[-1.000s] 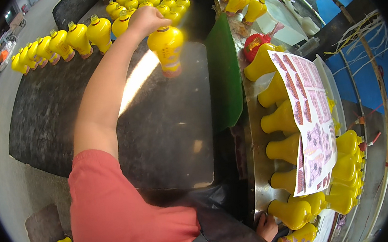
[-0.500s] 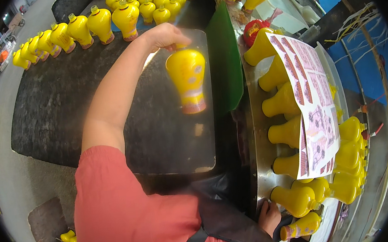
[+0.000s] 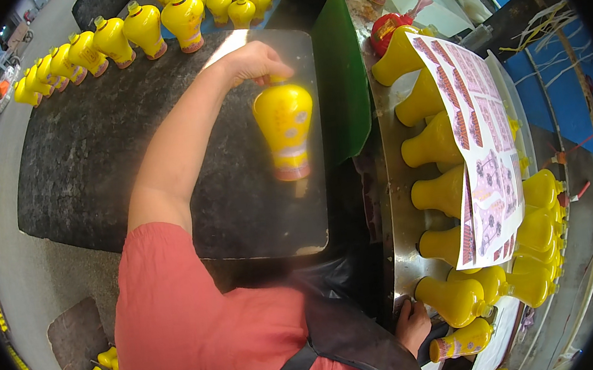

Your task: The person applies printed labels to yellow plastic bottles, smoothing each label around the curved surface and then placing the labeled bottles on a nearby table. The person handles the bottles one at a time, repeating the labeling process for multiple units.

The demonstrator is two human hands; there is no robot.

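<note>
My left hand (image 3: 256,63) is closed around the neck of a yellow vase-shaped bottle (image 3: 285,123), its thumb and fingers pinching the top. The bottle hangs upright, base down, over a dark worn board (image 3: 240,190); it carries small mauve flower marks and a reddish band at its foot. At the lower right, my right hand (image 3: 413,328) rests by the metal table edge, close to a plain yellow bottle (image 3: 450,301) and a decorated bottle (image 3: 463,340) lying on their sides. Its fingers are partly hidden, so their grip cannot be made out.
Decorated yellow bottles (image 3: 111,42) line the board's far edge, with more (image 3: 240,9) behind. A green panel (image 3: 341,84) divides the board from the metal table (image 3: 397,247). Printed decal sheets (image 3: 484,167) lie over plain bottles there, near a red round object (image 3: 389,30).
The view has shifted a little, so the far bottles sit higher in the picture. My left hand still grips the bottle, now slightly lower in view. My right hand stays by the table edge.
</note>
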